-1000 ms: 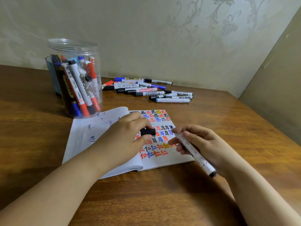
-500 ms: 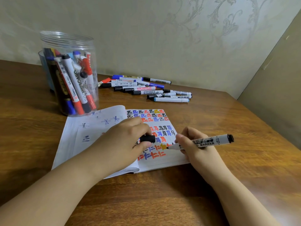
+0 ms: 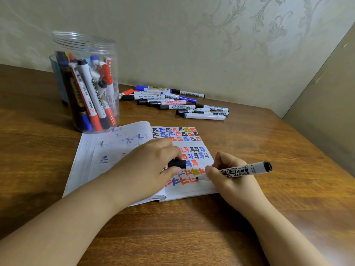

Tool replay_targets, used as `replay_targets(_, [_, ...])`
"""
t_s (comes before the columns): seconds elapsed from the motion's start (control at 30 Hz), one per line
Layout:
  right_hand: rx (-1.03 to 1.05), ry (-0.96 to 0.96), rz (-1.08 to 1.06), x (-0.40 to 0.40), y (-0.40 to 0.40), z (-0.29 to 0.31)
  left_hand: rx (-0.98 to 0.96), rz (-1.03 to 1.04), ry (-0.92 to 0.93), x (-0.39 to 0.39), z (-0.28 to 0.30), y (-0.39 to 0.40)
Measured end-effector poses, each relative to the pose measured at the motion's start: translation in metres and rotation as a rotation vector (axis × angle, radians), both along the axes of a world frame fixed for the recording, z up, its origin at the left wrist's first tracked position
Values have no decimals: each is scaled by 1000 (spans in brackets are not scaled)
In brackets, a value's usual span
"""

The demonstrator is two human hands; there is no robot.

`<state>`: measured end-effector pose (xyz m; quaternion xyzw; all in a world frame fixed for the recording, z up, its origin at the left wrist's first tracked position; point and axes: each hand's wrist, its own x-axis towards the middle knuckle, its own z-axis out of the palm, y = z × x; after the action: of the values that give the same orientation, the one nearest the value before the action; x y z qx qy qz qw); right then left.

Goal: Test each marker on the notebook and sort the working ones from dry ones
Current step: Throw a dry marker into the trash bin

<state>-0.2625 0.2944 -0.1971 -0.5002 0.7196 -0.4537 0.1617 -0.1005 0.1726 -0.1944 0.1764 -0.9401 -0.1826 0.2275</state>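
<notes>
One marker (image 3: 242, 170) is under test: I pinch its white barrel in my right hand (image 3: 228, 179), fingers curled round it near the tip, which rests on the right-hand page of the notebook (image 3: 107, 150) at the end of the lowest row of coloured strokes. My left hand (image 3: 146, 169) lies on the open pages, holding them flat, and grips the black cap (image 3: 177, 163) between thumb and fingers. To test well, I judge that the tip should travel in a short, steady stroke on the bare paper just beside the last red mark, with light pressure, so that a faint or broken line shows plainly as dryness and is not confused with ink already there. The cap should stay in my left hand, ready to go back on. Beyond the notebook, a clear jar (image 3: 84, 45) of standing markers is at the far left, and a loose pile of markers (image 3: 178, 104) lies by the wall, well apart from it, on the wooden table (image 3: 269, 217).
</notes>
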Motion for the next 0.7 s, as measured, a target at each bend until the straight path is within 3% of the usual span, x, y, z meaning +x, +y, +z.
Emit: replay_targets(0.7, [-44,-10,-50,-2,3,1,11,24,4,-1,-1,-2])
